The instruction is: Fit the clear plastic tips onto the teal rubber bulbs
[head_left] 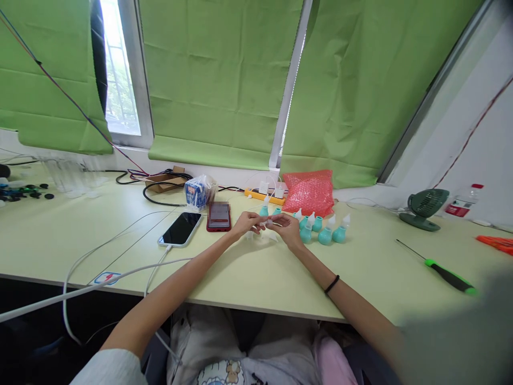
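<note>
My left hand [249, 222] and my right hand [285, 225] meet above the table, fingertips pinched together around a small clear plastic piece [269, 221]. Its exact kind is too small to make out. Under and beside my fingers lie a few more small clear pieces [273, 237]. Just right of my right hand stand several teal squeeze bulbs [325, 236], many with clear pointed tips [346, 220]. Two further teal bulbs, one of them this bulb [263, 210], stand behind my hands.
A red bubble-wrap pouch [308, 192] and an orange power strip [264, 197] lie behind. To the left are a white phone [181, 229] on a cable, a red-cased phone [218, 216] and a wrapped blue box [196, 193]. A screwdriver [444, 274] and a green fan [427, 207] are right.
</note>
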`<state>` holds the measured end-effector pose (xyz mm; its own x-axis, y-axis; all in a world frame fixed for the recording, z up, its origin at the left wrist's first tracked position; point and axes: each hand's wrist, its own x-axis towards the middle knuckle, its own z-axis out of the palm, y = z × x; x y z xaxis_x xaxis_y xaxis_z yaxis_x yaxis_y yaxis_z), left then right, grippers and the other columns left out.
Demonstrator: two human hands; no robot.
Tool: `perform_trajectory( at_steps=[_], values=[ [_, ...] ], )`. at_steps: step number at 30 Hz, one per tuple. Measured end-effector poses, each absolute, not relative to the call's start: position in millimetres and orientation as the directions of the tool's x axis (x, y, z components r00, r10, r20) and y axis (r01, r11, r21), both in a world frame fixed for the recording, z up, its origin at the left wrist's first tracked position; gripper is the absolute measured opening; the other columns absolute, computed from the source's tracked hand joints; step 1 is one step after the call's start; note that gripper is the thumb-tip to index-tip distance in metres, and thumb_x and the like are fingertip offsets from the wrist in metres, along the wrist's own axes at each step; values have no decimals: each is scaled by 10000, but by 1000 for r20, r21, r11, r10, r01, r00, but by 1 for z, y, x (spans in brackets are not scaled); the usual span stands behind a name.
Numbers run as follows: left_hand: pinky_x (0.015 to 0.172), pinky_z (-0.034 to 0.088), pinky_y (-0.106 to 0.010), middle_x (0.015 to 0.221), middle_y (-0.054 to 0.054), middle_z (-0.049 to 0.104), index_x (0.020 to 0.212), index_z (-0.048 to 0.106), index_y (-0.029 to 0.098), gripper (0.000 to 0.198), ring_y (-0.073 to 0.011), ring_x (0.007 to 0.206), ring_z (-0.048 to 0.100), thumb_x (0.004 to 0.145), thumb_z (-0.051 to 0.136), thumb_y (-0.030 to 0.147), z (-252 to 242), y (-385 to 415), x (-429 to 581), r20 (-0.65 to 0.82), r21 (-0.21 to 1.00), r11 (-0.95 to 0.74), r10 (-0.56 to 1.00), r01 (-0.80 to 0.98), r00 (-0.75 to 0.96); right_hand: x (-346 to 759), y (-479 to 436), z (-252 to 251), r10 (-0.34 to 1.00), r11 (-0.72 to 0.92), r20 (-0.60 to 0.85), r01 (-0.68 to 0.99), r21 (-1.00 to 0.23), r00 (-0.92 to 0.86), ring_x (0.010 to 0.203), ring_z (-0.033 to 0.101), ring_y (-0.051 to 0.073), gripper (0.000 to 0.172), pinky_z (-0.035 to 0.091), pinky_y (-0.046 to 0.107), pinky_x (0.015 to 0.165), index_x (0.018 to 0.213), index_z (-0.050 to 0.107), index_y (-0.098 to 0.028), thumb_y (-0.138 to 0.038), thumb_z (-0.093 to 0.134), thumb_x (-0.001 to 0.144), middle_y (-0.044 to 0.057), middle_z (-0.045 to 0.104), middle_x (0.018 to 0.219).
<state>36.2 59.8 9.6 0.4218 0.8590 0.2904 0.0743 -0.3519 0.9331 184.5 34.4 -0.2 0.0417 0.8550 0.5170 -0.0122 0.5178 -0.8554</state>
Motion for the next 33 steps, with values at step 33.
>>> perform_trajectory(
  at_steps=[33],
  values=[
    [645, 475, -295, 880, -49, 559, 935, 521, 98, 211, -123, 739, 552, 815, 459, 259, 8, 73, 22, 152, 983, -102, 919, -154, 363, 184, 83, 15, 890, 209, 452, 940, -269, -69, 897, 518, 193, 240, 432, 364, 759, 977, 532, -116, -240, 521, 771, 95, 527, 1017]
  ],
)
